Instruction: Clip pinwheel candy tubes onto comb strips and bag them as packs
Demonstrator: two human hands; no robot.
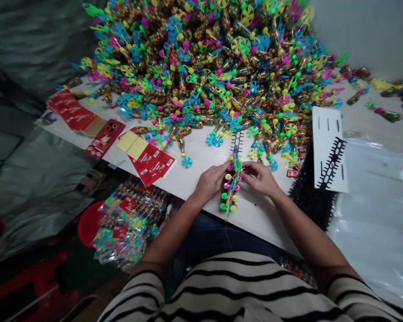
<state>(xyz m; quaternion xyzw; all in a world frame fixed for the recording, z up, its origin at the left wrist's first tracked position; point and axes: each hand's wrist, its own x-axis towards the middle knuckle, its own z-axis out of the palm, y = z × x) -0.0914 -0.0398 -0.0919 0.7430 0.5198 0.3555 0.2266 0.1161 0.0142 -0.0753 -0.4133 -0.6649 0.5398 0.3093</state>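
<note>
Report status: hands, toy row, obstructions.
Left hand, right hand flanking toy row. Black strip bare past row's far end. Toy pile close beyond; nothing seen blocking hands.

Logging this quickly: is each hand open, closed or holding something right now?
Left hand: fingers curled against the row of toys; grip cannot be told.
Right hand: fingers curled at the row's right side; grip cannot be told.

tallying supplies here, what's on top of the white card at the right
A black pronged strip lies slanted across the white card. Narrow dark marks show around it; the card directly beneath the strip's plastic is covered.
</note>
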